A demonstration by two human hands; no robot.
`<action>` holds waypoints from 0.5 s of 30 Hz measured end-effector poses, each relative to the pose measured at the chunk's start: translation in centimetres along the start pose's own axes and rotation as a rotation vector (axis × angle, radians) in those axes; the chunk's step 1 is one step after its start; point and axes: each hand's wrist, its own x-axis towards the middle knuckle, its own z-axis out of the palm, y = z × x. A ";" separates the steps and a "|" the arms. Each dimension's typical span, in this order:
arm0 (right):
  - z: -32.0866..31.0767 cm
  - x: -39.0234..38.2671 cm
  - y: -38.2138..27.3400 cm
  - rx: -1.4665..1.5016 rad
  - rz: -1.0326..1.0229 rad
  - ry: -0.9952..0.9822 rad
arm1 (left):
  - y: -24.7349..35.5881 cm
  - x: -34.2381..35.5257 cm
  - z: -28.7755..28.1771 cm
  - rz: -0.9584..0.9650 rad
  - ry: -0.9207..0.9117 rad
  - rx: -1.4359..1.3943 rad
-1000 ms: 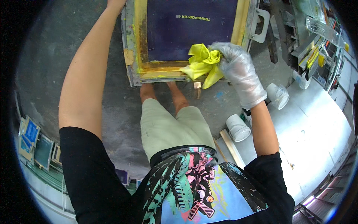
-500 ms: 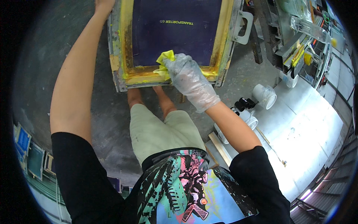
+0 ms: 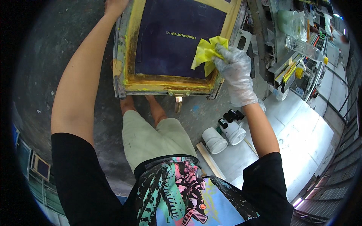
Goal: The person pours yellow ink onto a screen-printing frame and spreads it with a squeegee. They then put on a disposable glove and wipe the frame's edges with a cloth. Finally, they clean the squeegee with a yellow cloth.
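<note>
A screen printing frame (image 3: 119,81) lies in front of me, with a dark purple mesh (image 3: 169,54) bordered by yellow-stained tape (image 3: 151,83). Small lettering shows in the mesh. My right hand (image 3: 235,67), in a clear plastic glove, pinches a crumpled yellow cloth (image 3: 205,52) over the mesh's near right corner. Whether the cloth touches the mesh I cannot tell. My left hand (image 3: 116,6) is bare and at the frame's far left side, cut off by the upper edge; its fingers are hidden.
A white metal handle (image 3: 244,40) juts from the frame's right side. Beyond it, a cluttered bench holds a clear bottle (image 3: 303,48) and a plastic tub (image 3: 291,23). White buckets (image 3: 215,140) stand at the lower right by a wooden strip (image 3: 210,161). More frames (image 3: 40,167) lean at the left.
My right hand has carried the yellow cloth from the frame's near edge to the right, over the mesh's right side. My left hand stays at the far left side. The view has shifted slightly.
</note>
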 end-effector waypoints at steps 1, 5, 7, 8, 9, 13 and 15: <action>-0.1 -0.3 0.4 -0.136 -0.078 -0.022 | 0.1 -0.1 -0.1 0.003 0.003 -0.013; -1.4 -1.1 0.2 -0.329 -0.210 -0.211 | 0.4 -0.2 -0.1 -0.023 -0.027 0.019; -2.4 -0.4 -0.6 -0.300 -0.170 -0.272 | 0.5 0.1 0.1 -0.035 -0.035 0.019; -2.0 -0.4 -0.5 -0.292 -0.218 -0.269 | 0.4 0.0 0.2 -0.020 -0.028 0.000; -1.1 -0.2 -0.3 -0.284 -0.265 -0.266 | 0.2 -0.2 0.1 -0.005 -0.021 -0.019; 1.1 -2.9 0.2 -0.391 -0.366 -0.421 | -0.2 -0.1 -0.1 0.007 0.011 0.042; 4.2 -6.5 1.5 -0.375 -0.392 -0.386 | 0.2 -0.2 -0.1 -0.001 -0.003 0.024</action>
